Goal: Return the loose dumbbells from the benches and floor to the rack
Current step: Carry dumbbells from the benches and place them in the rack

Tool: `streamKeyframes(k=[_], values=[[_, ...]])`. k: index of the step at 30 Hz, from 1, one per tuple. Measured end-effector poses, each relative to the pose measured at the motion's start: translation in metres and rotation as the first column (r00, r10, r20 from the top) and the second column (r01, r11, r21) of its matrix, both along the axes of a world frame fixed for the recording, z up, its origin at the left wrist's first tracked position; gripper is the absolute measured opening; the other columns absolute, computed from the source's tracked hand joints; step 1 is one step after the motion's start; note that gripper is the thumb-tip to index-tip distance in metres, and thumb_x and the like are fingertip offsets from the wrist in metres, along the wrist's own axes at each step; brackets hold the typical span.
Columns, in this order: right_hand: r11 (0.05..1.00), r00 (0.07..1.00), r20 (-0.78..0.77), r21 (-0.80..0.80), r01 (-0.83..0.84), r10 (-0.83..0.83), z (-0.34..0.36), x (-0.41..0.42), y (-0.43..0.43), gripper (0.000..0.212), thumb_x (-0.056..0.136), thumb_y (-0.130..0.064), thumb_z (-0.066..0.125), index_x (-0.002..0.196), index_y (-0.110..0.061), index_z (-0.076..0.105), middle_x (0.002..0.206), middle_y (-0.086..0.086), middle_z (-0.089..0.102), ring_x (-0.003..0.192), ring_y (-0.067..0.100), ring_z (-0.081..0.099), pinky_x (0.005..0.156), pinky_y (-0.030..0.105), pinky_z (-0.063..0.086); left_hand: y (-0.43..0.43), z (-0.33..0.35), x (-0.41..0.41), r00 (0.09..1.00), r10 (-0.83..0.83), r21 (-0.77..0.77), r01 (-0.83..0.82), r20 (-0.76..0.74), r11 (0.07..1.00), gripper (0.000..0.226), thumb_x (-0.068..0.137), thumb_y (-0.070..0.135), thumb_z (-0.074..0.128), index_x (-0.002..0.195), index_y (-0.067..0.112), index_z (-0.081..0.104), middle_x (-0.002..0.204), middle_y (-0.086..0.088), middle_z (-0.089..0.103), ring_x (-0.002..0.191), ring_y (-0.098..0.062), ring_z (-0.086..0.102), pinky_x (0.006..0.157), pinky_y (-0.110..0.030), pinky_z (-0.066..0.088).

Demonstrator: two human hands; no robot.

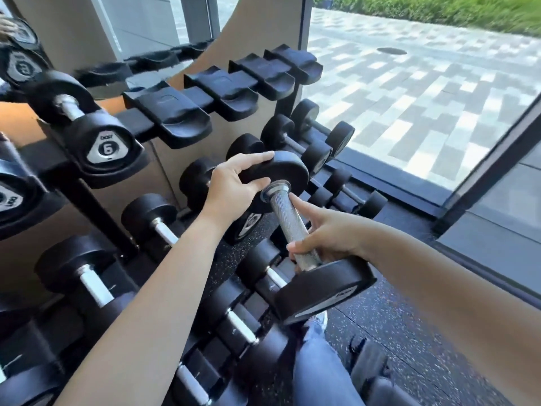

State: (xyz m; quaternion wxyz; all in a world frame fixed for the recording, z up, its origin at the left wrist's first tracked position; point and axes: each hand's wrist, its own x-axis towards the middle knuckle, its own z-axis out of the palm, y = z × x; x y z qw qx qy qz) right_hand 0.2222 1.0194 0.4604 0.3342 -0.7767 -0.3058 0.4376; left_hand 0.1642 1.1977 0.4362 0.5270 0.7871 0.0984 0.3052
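Note:
I hold one black dumbbell (292, 227) with a knurled steel handle in both hands, tilted, in front of the rack (87, 200). My left hand (237, 186) grips its far head, thumb under, fingers over the top. My right hand (325, 238) is wrapped around the handle just above the near head, index finger stretched along the bar. The top rail has several empty black cradles (175, 112) to the upper left of the dumbbell. A dumbbell marked 6 (96, 136) rests in the top row at left.
The middle and lower rows hold several black dumbbells (307, 142). Black speckled rubber floor (395, 317) lies to the right, bounded by a large window (424, 98) onto a paved path. My leg in jeans (319, 367) is at the bottom.

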Motion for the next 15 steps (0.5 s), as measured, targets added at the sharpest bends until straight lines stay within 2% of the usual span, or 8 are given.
streamKeyframes(k=[3, 5, 7, 10, 12, 14, 15], values=[[0.999, 0.999, 0.021, -0.016, -0.033, 0.033, -0.009, 0.067, 0.011, 0.098, 0.079, -0.013, 0.07, 0.141, -0.048, 0.003, 0.131, 0.009, 0.047, 0.08, 0.026, 0.064, 0.077, 0.04, 0.053, 0.008, -0.008, 0.057, 0.999, 0.047, -0.022, -0.046, 0.007, 0.999, 0.048, 0.073, 0.004, 0.07, 0.098, 0.044, 0.064, 0.099, 0.02, 0.066, 0.093, -0.002, 0.062, 0.082, -0.028, 0.053], [0.999, 0.997, 0.069, -0.024, -0.043, 0.045, -0.014, 0.116, 0.021, 0.099, 0.078, -0.016, 0.07, 0.141, -0.049, 0.001, 0.118, 0.003, 0.044, 0.075, 0.013, 0.059, 0.069, 0.029, 0.05, 0.015, -0.01, 0.103, 0.998, 0.061, -0.022, -0.061, 0.017, 0.998, 0.049, 0.073, 0.002, 0.07, 0.101, 0.041, 0.063, 0.101, 0.015, 0.066, 0.098, -0.006, 0.062, 0.091, -0.03, 0.05], [0.999, 0.996, 0.088, -0.037, -0.031, 0.034, -0.012, 0.163, 0.031, 0.098, 0.079, -0.019, 0.07, 0.14, -0.051, 0.0, 0.109, -0.002, 0.042, 0.068, 0.013, 0.056, 0.063, 0.026, 0.048, 0.022, -0.005, 0.151, 0.998, 0.07, -0.02, -0.07, 0.003, 0.997, 0.05, 0.072, 0.001, 0.07, 0.101, 0.04, 0.062, 0.103, 0.008, 0.067, 0.1, -0.01, 0.062, 0.096, -0.031, 0.047], [0.998, 0.991, 0.128, -0.05, -0.023, 0.029, -0.001, 0.229, 0.041, 0.098, 0.079, -0.022, 0.069, 0.141, -0.05, -0.002, 0.079, -0.013, 0.046, 0.056, 0.009, 0.05, 0.049, 0.015, 0.04, 0.031, 0.008, 0.221, 0.997, 0.074, -0.028, -0.075, -0.011, 0.997, 0.05, 0.072, -0.001, 0.07, 0.101, 0.039, 0.062, 0.103, 0.007, 0.066, 0.1, -0.01, 0.062, 0.097, -0.033, 0.046], [0.999, 0.993, 0.113, -0.048, -0.017, 0.022, 0.006, 0.269, 0.045, 0.098, 0.079, -0.019, 0.069, 0.14, -0.05, -0.002, 0.07, -0.006, 0.049, 0.054, 0.013, 0.047, 0.05, 0.019, 0.041, 0.036, 0.012, 0.262, 0.997, 0.076, -0.046, -0.077, -0.018, 0.996, 0.049, 0.072, 0.0, 0.07, 0.102, 0.038, 0.062, 0.107, 0.005, 0.066, 0.103, -0.011, 0.061, 0.098, -0.034, 0.045], [0.997, 0.994, 0.105, -0.069, -0.032, 0.04, 0.013, 0.304, 0.049, 0.098, 0.08, -0.018, 0.068, 0.14, -0.051, -0.003, 0.073, 0.001, 0.054, 0.058, 0.02, 0.051, 0.056, 0.028, 0.043, 0.04, 0.014, 0.294, 0.997, 0.076, -0.071, -0.077, -0.016, 0.995, 0.049, 0.073, 0.0, 0.07, 0.1, 0.04, 0.063, 0.108, 0.005, 0.066, 0.104, -0.011, 0.061, 0.098, -0.034, 0.046], [0.996, 0.992, 0.11, -0.08, -0.046, 0.055, 0.016, 0.318, 0.051, 0.098, 0.08, -0.019, 0.067, 0.139, -0.052, -0.003, 0.075, -0.003, 0.052, 0.059, 0.019, 0.053, 0.056, 0.027, 0.044, 0.042, 0.014, 0.307, 0.996, 0.084, -0.078, -0.085, -0.013, 0.993, 0.049, 0.073, 0.0, 0.07, 0.1, 0.041, 0.063, 0.108, 0.005, 0.066, 0.104, -0.012, 0.061, 0.098, -0.035, 0.045]])
